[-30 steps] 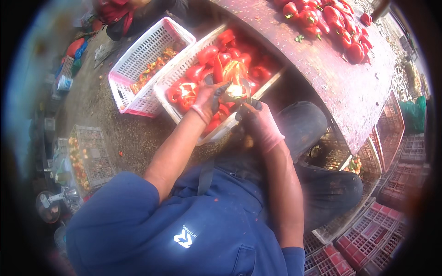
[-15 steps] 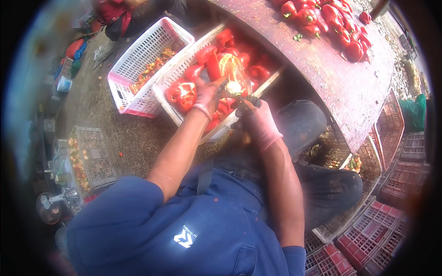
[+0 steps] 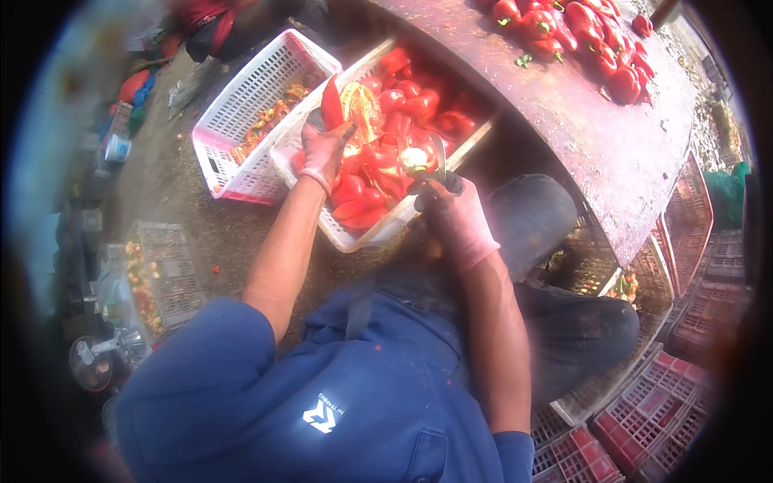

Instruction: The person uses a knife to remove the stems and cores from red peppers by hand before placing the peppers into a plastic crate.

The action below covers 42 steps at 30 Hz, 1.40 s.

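Note:
My gloved left hand [image 3: 324,151] is closed on a cut red bell pepper [image 3: 332,105]. It lies split, with its pale inner side and seeds showing. My gloved right hand [image 3: 459,213] grips a small knife [image 3: 440,154], blade pointing away from me. Beside the blade is a whitish pepper core [image 3: 415,158]; whether it touches the blade is hard to tell. Both hands are over or at the edge of a white plastic crate [image 3: 353,240] filled with red peppers [image 3: 420,103], some whole and some cut.
Left of it, a white and pink crate [image 3: 216,161] holds pepper scraps. A large board [image 3: 612,153] on the right bears a heap of red peppers [image 3: 596,48]. Several red crates [image 3: 644,410] lie at lower right. Part of another person [image 3: 213,20] shows at upper left.
My left hand has moved left with the opened pepper, away from the knife. The pale core now shows apart from it, beside the blade. My right hand stays nearly in place.

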### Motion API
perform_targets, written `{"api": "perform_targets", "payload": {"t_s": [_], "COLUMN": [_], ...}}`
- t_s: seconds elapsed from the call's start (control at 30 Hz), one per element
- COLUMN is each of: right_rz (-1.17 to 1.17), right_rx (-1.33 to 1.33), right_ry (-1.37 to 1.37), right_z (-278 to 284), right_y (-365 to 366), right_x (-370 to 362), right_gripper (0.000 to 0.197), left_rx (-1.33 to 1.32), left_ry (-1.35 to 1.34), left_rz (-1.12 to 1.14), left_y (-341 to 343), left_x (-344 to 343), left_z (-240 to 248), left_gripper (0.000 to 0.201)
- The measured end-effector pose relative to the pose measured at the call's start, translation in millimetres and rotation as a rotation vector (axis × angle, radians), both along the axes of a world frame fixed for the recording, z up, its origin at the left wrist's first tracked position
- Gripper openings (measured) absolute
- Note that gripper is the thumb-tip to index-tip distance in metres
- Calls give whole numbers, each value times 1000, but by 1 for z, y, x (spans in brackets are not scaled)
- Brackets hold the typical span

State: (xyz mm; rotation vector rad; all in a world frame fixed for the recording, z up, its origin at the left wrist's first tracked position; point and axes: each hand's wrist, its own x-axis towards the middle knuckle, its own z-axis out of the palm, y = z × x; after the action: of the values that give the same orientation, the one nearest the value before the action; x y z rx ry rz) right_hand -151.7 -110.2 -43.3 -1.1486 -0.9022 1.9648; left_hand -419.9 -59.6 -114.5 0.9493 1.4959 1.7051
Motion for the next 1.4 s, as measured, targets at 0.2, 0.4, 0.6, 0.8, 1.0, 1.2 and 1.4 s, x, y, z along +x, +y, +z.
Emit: {"api": "perform_targets", "payload": {"t_s": [0.2, 0.4, 0.6, 0.8, 1.0, 1.2, 1.4], "right_rz": [-18, -33, -12, -38, 1, 42, 76], "right_rx": [110, 234, 137, 234, 168, 299, 458], "right_ry": [-247, -331, -276, -275, -324, -329, -431], "right_z": [7, -21, -6, -7, 20, -5, -17], "right_y": [-4, -1, -3, -6, -7, -5, -7], "right_x": [-10, -10, -11, -18, -9, -11, -14], "right_gripper": [23, 27, 22, 21, 27, 28, 31], "left_rx": [-76, -117, -319, -850, -1009, -362, -380], "left_ry": [-251, 242, 1025, 1384, 1305, 470, 250], "left_rz": [-31, 125, 313, -281, -402, -382, -772], "left_y": [-24, -41, -50, -47, -36, -40, -29], "left_x": [-31, -66, -80, -63, -40, -18, 51], "left_z": [4, 4, 29, -54, -64, -8, 69], "left_gripper": [50, 47, 72, 78, 69, 44, 34]}}
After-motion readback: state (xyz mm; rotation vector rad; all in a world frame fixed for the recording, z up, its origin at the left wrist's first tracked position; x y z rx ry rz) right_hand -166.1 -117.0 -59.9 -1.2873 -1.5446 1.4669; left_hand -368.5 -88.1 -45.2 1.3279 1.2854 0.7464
